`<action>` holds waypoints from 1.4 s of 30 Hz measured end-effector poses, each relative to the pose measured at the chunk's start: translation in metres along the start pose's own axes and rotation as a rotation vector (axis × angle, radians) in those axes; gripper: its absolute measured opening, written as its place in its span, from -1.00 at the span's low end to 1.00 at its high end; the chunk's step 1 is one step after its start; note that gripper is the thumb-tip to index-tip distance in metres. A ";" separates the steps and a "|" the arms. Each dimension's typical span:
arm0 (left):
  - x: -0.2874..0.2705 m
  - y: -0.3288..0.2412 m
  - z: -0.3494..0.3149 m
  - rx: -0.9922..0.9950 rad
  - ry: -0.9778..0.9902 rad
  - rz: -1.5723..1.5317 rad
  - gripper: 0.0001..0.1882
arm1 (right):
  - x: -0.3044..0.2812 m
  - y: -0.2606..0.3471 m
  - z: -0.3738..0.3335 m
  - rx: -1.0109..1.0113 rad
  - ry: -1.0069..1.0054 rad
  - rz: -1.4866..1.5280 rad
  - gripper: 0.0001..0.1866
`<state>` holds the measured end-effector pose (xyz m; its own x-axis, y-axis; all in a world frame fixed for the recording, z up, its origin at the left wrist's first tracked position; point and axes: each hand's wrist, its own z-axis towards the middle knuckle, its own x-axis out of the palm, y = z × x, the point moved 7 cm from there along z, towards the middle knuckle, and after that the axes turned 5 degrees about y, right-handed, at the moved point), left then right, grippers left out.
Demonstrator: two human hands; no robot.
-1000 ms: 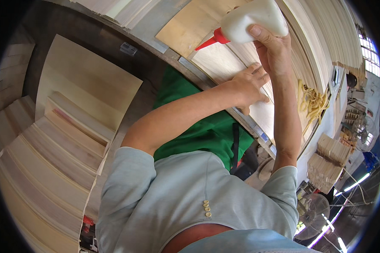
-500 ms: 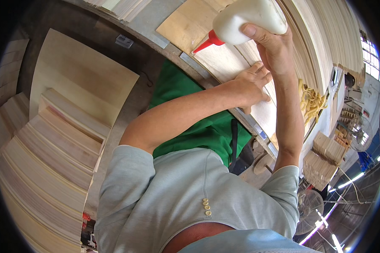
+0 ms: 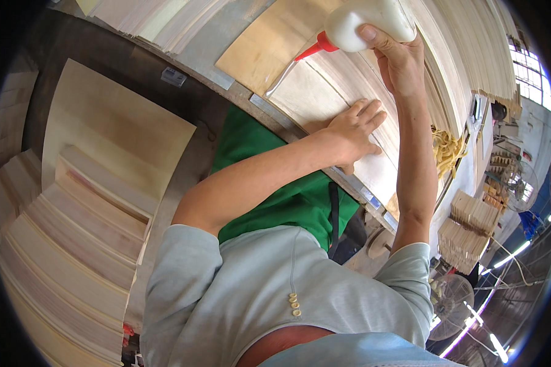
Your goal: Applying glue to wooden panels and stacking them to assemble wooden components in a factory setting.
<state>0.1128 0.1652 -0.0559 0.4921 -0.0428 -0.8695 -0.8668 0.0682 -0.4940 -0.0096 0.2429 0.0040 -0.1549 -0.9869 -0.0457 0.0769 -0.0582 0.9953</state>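
White bottle point(image 3: 366, 25), clasped in right hand point(image 3: 400, 61). Left hand point(image 3: 351, 136), fingers spread, on pale board point(image 3: 309, 92) at table's point(image 3: 214, 46) near edge.

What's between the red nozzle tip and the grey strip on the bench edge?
In the head view, a white bead, apparently glue, runs along the pale wooden board's end, from the red nozzle toward the grey strip.

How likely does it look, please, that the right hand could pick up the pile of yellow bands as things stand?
Probably not: the right hand is wrapped around the white squeeze bottle, so it would likely need freeing first. The pile of yellow bands lies nearby, beside the right forearm.
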 end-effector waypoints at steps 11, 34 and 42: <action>-0.001 0.001 0.000 0.010 0.070 -0.033 -0.21 | -0.002 0.018 0.015 -0.064 -0.028 -0.095 -0.51; -0.008 0.000 -0.003 0.004 0.058 -0.052 -0.18 | -0.074 0.005 -0.004 -0.100 -0.324 -0.015 -0.64; 0.002 0.002 0.007 0.032 0.046 -0.051 -0.10 | -0.129 0.053 -0.147 -0.240 -0.669 0.316 -0.54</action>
<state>0.1122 0.1727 -0.0584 0.5311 -0.0928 -0.8422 -0.8371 0.0965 -0.5385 0.1592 0.3455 0.0500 -0.6456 -0.6660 0.3738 0.4157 0.1042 0.9035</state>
